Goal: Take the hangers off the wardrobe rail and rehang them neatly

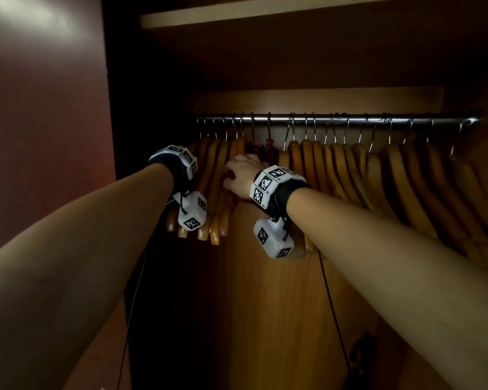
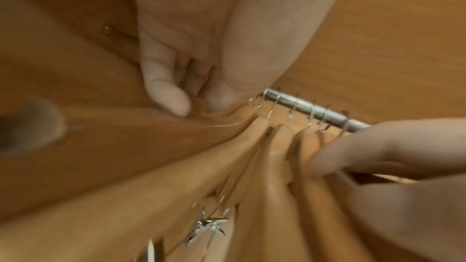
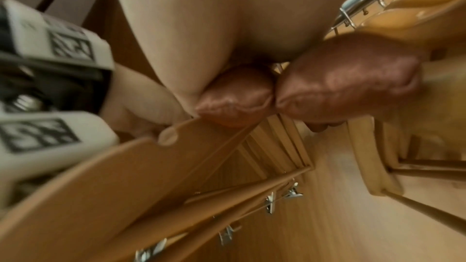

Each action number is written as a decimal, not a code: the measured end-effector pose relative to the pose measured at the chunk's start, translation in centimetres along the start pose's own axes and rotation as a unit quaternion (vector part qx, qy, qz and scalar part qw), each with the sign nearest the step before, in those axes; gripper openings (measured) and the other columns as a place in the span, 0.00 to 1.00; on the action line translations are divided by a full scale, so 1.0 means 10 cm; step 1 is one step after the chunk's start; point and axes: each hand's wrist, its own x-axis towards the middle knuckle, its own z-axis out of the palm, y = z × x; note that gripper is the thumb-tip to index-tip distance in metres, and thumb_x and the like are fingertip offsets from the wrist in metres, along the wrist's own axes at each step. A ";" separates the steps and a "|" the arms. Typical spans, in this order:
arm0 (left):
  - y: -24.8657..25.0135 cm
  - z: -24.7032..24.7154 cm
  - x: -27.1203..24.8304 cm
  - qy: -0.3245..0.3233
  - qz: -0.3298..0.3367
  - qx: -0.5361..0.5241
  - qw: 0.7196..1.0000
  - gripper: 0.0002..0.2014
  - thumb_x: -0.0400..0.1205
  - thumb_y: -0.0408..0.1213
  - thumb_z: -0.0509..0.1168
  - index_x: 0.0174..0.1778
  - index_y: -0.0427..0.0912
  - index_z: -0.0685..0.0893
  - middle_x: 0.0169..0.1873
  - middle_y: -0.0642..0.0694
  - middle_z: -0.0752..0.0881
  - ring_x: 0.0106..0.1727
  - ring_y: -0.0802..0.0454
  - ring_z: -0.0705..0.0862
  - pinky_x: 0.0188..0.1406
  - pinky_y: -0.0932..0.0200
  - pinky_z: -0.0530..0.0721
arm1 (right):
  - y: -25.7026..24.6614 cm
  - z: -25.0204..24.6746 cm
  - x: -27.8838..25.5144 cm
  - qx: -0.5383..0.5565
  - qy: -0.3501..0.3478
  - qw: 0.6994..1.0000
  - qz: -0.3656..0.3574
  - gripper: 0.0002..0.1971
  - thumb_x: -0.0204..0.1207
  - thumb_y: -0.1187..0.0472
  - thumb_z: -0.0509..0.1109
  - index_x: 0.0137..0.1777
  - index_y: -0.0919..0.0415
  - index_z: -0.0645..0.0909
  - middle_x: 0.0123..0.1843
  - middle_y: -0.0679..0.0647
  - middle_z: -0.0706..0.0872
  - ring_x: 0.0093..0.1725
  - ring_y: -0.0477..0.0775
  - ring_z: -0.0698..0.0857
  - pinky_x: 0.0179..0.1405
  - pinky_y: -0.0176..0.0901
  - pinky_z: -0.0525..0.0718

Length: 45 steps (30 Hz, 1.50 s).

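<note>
The head view is dim, its corners near black; light from above glints on the rail (image 1: 335,119) and shelf (image 1: 265,15). Both wrist views are bright and warm but soft, smeared with blur and stretched toward the edges

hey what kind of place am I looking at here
Most likely the inside of a wardrobe: a metal rail crowded with wooden hangers, a shelf above, and wood panelling behind.
</note>
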 end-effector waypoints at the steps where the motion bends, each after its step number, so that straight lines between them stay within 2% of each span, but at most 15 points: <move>1: -0.02 0.01 0.00 0.001 0.002 -0.001 1.000 0.24 0.89 0.38 0.53 0.82 0.40 0.61 0.82 0.39 0.60 0.80 0.40 0.64 0.71 0.53 0.71 | -0.01 0.00 0.00 -0.002 0.000 1.000 0.000 0.24 0.82 0.49 0.62 0.76 0.52 0.72 0.77 0.50 0.70 0.79 0.61 0.61 0.75 0.59 0.63; 5: -0.06 0.09 0.03 -0.003 -0.007 -0.111 0.994 0.14 0.87 0.35 0.59 0.67 0.37 0.77 0.67 0.37 0.76 0.68 0.39 0.78 0.50 0.56 0.78 | -0.06 0.02 -0.04 -0.007 0.003 1.000 0.003 0.25 0.82 0.49 0.61 0.78 0.54 0.71 0.79 0.52 0.68 0.79 0.61 0.61 0.74 0.55 0.64; 6: -0.07 0.10 0.05 0.006 -0.015 -0.150 0.989 0.11 0.86 0.33 0.59 0.62 0.35 0.80 0.61 0.36 0.79 0.65 0.38 0.80 0.51 0.55 0.81 | -0.08 0.03 -0.05 -0.007 0.005 1.000 0.005 0.25 0.82 0.49 0.62 0.78 0.54 0.71 0.79 0.52 0.68 0.79 0.61 0.61 0.74 0.54 0.64; 9: -0.06 0.13 0.01 0.079 -0.049 -0.328 0.940 0.17 0.83 0.37 0.66 0.67 0.35 0.81 0.64 0.36 0.83 0.64 0.36 0.82 0.58 0.47 0.82 | -0.16 0.03 -0.15 -0.014 0.009 1.000 0.018 0.25 0.81 0.48 0.62 0.77 0.55 0.71 0.79 0.53 0.67 0.80 0.61 0.60 0.74 0.54 0.64; 14: -0.14 0.12 -0.13 0.036 -0.025 -0.362 0.931 0.04 0.82 0.31 0.62 0.47 0.33 0.81 0.55 0.36 0.82 0.49 0.40 0.85 0.49 0.51 0.88 | -0.35 -0.06 -0.33 -0.031 0.011 0.998 0.047 0.25 0.81 0.49 0.63 0.76 0.56 0.72 0.79 0.54 0.67 0.79 0.62 0.62 0.73 0.55 0.66; 16: -0.18 0.15 -0.17 0.067 -0.011 -0.384 0.921 0.07 0.83 0.30 0.61 0.53 0.31 0.81 0.57 0.34 0.80 0.53 0.38 0.84 0.50 0.50 0.87 | -0.46 -0.11 -0.40 -0.032 0.021 0.997 0.067 0.24 0.81 0.50 0.63 0.75 0.57 0.73 0.78 0.55 0.68 0.78 0.64 0.63 0.72 0.54 0.68; 20: -0.24 0.19 -0.32 0.136 0.006 -0.495 0.858 0.16 0.85 0.42 0.61 0.63 0.35 0.82 0.60 0.36 0.85 0.60 0.37 0.84 0.54 0.47 0.82 | -0.70 -0.17 -0.58 -0.034 0.021 0.993 0.110 0.24 0.81 0.50 0.63 0.75 0.57 0.73 0.77 0.55 0.69 0.77 0.66 0.64 0.71 0.55 0.69; 23: -0.28 0.19 -0.46 0.125 0.027 -0.566 0.814 0.13 0.85 0.40 0.58 0.56 0.36 0.83 0.51 0.37 0.86 0.45 0.41 0.85 0.35 0.54 0.81 | -0.87 -0.21 -0.74 -0.034 0.015 0.989 0.143 0.24 0.80 0.50 0.63 0.75 0.56 0.73 0.77 0.55 0.69 0.76 0.66 0.65 0.73 0.58 0.70; 25: -0.32 0.19 -0.64 0.127 0.050 -0.596 0.791 0.09 0.83 0.37 0.59 0.45 0.37 0.82 0.47 0.38 0.86 0.38 0.44 0.83 0.29 0.58 0.78 | -1.00 -0.24 -0.93 -0.039 0.018 0.985 0.164 0.24 0.80 0.49 0.63 0.74 0.55 0.73 0.76 0.55 0.70 0.76 0.66 0.65 0.73 0.58 0.70; 30: -0.23 0.16 -1.07 0.096 0.131 -0.661 0.733 0.07 0.79 0.37 0.62 0.47 0.37 0.82 0.46 0.38 0.87 0.41 0.40 0.88 0.42 0.47 0.91 | -1.18 -0.36 -1.51 -0.070 0.016 0.970 0.233 0.21 0.82 0.52 0.62 0.74 0.51 0.74 0.73 0.56 0.73 0.74 0.66 0.68 0.69 0.56 0.72; 32: -0.16 0.14 -1.25 0.105 0.158 -0.667 0.720 0.08 0.80 0.37 0.62 0.52 0.40 0.82 0.45 0.42 0.85 0.43 0.43 0.86 0.42 0.52 0.88 | -1.23 -0.43 -1.72 -0.091 0.013 0.964 0.251 0.21 0.81 0.52 0.63 0.74 0.52 0.75 0.71 0.59 0.75 0.71 0.68 0.72 0.64 0.53 0.74; 34: -0.06 0.12 -1.44 0.121 0.177 -0.655 0.724 0.12 0.83 0.38 0.62 0.60 0.39 0.83 0.43 0.45 0.83 0.47 0.45 0.84 0.41 0.56 0.82 | -1.28 -0.51 -1.94 -0.100 0.016 0.959 0.266 0.18 0.82 0.54 0.62 0.69 0.58 0.77 0.67 0.61 0.80 0.66 0.67 0.78 0.58 0.48 0.77; 39: 0.18 0.07 -1.92 0.071 0.241 -0.681 0.688 0.13 0.81 0.38 0.63 0.60 0.43 0.84 0.52 0.40 0.86 0.48 0.41 0.87 0.47 0.47 0.90 | -1.39 -0.70 -2.55 -0.090 0.030 0.942 0.321 0.11 0.81 0.55 0.63 0.53 0.62 0.80 0.57 0.60 0.83 0.58 0.63 0.82 0.51 0.48 0.81; 43: 0.33 -0.08 -2.35 0.046 0.300 -0.687 0.660 0.07 0.79 0.37 0.64 0.50 0.46 0.85 0.51 0.40 0.88 0.49 0.40 0.87 0.47 0.44 0.90 | -1.52 -0.93 -3.10 -0.111 0.032 0.929 0.350 0.15 0.82 0.58 0.62 0.64 0.60 0.81 0.64 0.58 0.82 0.61 0.62 0.81 0.49 0.42 0.75; 45: 0.38 -0.19 -2.63 0.037 0.330 -0.685 0.649 0.07 0.81 0.36 0.63 0.52 0.44 0.85 0.52 0.40 0.86 0.50 0.40 0.86 0.48 0.43 0.90 | -1.60 -1.09 -3.39 -0.114 0.046 0.921 0.371 0.15 0.82 0.56 0.63 0.65 0.57 0.81 0.64 0.57 0.82 0.61 0.61 0.82 0.53 0.44 0.80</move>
